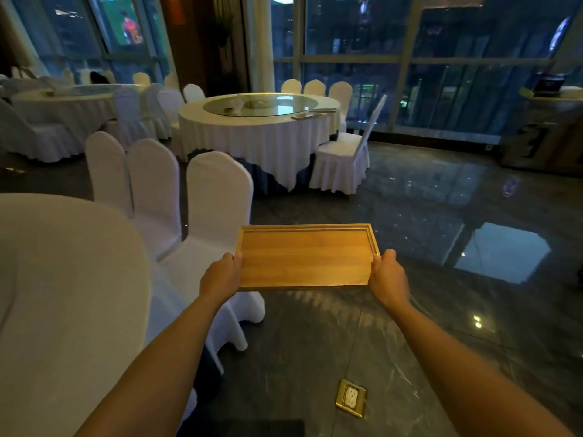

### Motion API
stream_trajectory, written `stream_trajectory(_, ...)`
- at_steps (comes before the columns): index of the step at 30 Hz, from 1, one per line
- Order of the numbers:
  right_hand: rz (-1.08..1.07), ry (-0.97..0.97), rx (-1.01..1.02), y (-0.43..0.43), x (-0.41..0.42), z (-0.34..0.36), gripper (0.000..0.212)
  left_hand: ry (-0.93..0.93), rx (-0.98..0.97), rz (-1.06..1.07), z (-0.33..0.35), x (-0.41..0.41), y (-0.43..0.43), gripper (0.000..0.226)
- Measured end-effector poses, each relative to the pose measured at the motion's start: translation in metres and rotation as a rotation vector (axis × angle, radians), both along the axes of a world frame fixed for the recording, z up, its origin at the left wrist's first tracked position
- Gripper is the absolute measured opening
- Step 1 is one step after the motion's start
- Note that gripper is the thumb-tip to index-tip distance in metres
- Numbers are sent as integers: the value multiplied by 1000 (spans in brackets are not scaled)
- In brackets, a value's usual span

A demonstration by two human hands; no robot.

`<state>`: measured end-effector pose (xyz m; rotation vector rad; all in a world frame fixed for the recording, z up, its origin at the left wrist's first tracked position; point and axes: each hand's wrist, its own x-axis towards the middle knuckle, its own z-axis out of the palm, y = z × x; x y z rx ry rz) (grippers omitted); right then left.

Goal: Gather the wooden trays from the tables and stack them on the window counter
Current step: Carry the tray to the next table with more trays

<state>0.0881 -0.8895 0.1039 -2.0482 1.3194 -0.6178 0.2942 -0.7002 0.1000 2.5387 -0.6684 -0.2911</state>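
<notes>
I hold a rectangular wooden tray (305, 257) level in front of me, above the dark floor. My left hand (222, 274) grips its left short edge and my right hand (388, 277) grips its right short edge. The tray is empty. On the round table (252, 127) ahead, two more flat wooden trays (312, 113) lie near its right rim. The wooden window counter (549, 134) stands at the far right with dark items on top.
A white-clothed round table (63, 294) is close on my left, with white covered chairs (217, 197) beside it. Another covered chair (344, 159) stands right of the far table. A brass floor socket (350, 397) sits in the glossy floor. A third table (63, 102) is at back left.
</notes>
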Motion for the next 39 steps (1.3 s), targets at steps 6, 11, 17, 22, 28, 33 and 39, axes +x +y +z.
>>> stream_trajectory(6, -64, 30, 2, -125, 42, -18, 19, 21, -15, -46, -11, 55, -139, 50)
stream_trajectory(11, -102, 33, 15, -239, 110, -15, 17, -48, 28, -137, -11, 139, -269, 53)
stream_trajectory(17, -147, 55, 5, -378, 190, 2, 16, -63, 42, -168, 11, 230, -423, 48)
stream_trajectory(22, -130, 41, -24, -501, 250, 1, 18, -21, 3, -158, 0, 289, -538, 55)
stream_trajectory(28, -77, -32, 27, -664, 340, -18, 35, -49, 37, -119, -18, 367, -683, 51)
stream_trajectory(33, -15, -78, 36, -799, 424, 1, 38, -35, 17, -30, -3, 433, -800, 39)
stream_trajectory(39, 54, -86, 114, -929, 533, -3, 38, -36, -18, 58, -15, 529, -918, 44)
